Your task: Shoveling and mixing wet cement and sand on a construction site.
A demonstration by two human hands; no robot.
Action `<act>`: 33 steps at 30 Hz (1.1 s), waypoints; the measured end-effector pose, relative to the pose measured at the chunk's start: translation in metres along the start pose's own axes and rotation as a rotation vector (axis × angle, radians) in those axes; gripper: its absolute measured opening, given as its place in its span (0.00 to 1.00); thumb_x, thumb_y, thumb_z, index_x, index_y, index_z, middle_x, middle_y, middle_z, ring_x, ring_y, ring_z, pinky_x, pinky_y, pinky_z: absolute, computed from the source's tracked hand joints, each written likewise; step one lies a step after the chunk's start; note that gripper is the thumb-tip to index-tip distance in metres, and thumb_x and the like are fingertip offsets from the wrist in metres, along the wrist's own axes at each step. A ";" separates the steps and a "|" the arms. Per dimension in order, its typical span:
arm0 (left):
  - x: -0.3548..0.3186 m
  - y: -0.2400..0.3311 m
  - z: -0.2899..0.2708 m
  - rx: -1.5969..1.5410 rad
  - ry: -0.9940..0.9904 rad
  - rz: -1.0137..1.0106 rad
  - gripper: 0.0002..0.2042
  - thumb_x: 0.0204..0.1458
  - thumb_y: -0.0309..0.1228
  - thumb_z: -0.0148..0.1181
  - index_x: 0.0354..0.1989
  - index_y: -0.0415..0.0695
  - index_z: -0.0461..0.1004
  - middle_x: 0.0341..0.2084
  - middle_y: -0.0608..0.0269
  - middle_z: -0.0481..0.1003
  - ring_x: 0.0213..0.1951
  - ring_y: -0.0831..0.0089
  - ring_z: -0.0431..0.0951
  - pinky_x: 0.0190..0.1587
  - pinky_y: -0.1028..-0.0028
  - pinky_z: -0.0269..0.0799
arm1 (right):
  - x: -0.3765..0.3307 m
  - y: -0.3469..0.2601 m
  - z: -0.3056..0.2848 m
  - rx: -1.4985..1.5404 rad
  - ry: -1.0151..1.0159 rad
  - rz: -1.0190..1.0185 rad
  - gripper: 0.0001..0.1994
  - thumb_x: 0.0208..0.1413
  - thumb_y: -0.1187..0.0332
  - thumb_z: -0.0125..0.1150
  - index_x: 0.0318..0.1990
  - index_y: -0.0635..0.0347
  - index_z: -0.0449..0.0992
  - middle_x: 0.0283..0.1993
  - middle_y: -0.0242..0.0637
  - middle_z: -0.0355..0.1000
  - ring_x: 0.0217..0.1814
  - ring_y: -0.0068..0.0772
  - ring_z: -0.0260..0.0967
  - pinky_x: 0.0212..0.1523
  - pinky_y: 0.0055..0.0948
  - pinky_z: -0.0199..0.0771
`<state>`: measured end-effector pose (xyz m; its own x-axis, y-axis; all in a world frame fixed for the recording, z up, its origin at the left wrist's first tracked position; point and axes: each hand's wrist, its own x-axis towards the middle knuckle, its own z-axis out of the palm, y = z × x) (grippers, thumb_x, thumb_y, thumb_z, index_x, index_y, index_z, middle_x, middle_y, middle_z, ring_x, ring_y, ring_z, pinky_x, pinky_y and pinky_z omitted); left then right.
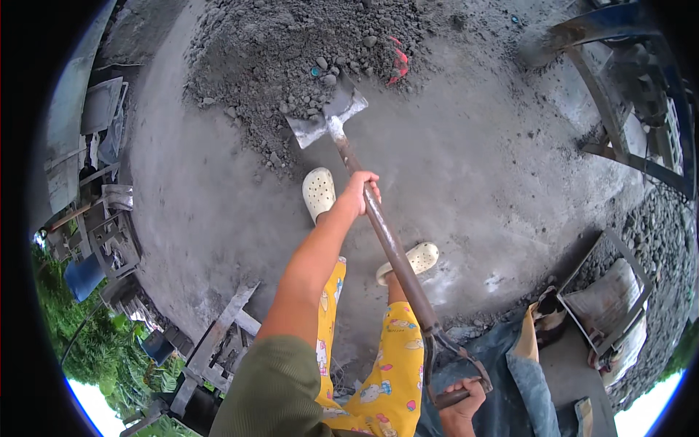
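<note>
A long shovel (391,247) slants across the middle, its metal blade pushed into the near edge of a dark heap of sand and gravel (255,73). My left hand (362,193) is wrapped round the shaft a little below the blade. At the lower end, my right hand (464,400) is closed on the crossbar of the D-shaped handle. Loose stones lie in and around the blade, whose front edge is hidden in the heap. A torn red scrap (398,62) sticks out of the heap to the right of the blade.
My feet, in pale clogs (319,192), stand on grey dusty ground. Stacked wooden pieces (218,339) lie at lower left. At right are a metal frame (619,146), a screen frame (608,291), a gravel pile (666,233) and blue sheeting (488,371).
</note>
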<state>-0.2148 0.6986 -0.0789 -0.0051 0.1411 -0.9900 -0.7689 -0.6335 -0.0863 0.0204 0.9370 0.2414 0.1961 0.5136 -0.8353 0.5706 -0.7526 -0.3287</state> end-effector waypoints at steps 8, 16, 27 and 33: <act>-0.012 0.049 0.003 -0.029 -0.046 0.084 0.09 0.35 0.28 0.54 0.14 0.47 0.59 0.10 0.69 0.61 0.14 0.74 0.62 0.21 0.71 0.61 | -0.026 0.029 0.037 0.087 0.017 -0.125 0.05 0.34 0.71 0.47 0.22 0.54 0.60 0.13 0.31 0.55 0.12 0.26 0.56 0.13 0.25 0.61; -0.048 0.034 -0.052 0.125 0.028 0.052 0.06 0.34 0.25 0.52 0.16 0.47 0.60 0.11 0.67 0.60 0.14 0.74 0.62 0.19 0.71 0.60 | -0.051 0.143 -0.023 0.247 -0.061 -0.156 0.09 0.32 0.71 0.47 0.25 0.63 0.66 0.10 0.35 0.58 0.10 0.28 0.58 0.11 0.25 0.65; -0.206 0.192 0.079 0.254 -0.025 0.388 0.08 0.33 0.28 0.53 0.10 0.49 0.60 0.06 0.70 0.61 0.10 0.77 0.62 0.16 0.75 0.61 | -0.077 0.100 0.081 0.373 -0.314 -0.015 0.08 0.34 0.70 0.47 0.27 0.55 0.62 0.12 0.36 0.58 0.11 0.34 0.58 0.14 0.33 0.67; -0.252 0.273 0.119 0.342 -0.034 0.538 0.10 0.36 0.29 0.54 0.10 0.49 0.60 0.07 0.70 0.62 0.10 0.77 0.63 0.16 0.75 0.62 | -0.158 0.021 0.147 0.352 -0.547 0.023 0.04 0.40 0.72 0.48 0.22 0.60 0.61 0.16 0.37 0.59 0.17 0.33 0.60 0.19 0.30 0.64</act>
<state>-0.4995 0.5802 0.1605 -0.4632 -0.1015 -0.8804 -0.8136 -0.3450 0.4679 -0.1157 0.7793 0.3020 -0.2821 0.2817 -0.9171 0.2572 -0.8987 -0.3552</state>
